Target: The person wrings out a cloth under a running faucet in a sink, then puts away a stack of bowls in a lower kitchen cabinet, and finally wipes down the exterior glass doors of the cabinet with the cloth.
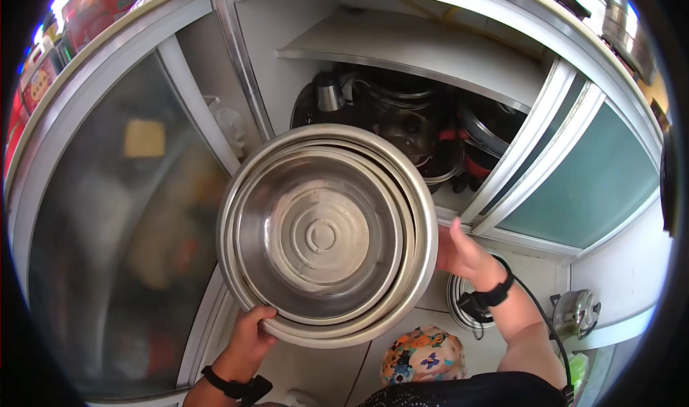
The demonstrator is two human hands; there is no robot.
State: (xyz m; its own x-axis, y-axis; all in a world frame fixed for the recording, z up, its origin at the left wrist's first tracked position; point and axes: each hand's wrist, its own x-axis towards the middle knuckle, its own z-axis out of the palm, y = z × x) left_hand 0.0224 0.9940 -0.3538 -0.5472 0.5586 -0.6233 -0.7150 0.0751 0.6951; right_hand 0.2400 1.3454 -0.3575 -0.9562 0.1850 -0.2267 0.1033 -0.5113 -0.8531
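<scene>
A stack of nested stainless steel basins is held up in front of the lower cabinet, its concentric-ringed bottom facing me. At the lower left, my left hand grips the rim, thumb lapping over the inner side. On the right, my right hand supports the outer wall with its thumb raised; its fingers are partly hidden behind the basin. Beyond the stack, the cabinet shows cookware inside, including a glass-lidded pot, a steel-and-black cup-like vessel and a lidded pan.
A shelf crosses the cabinet's upper part. Frosted sliding doors stand left and right. On the tiled floor are round metal ware and a steel pot. My knee in floral fabric is below the basins.
</scene>
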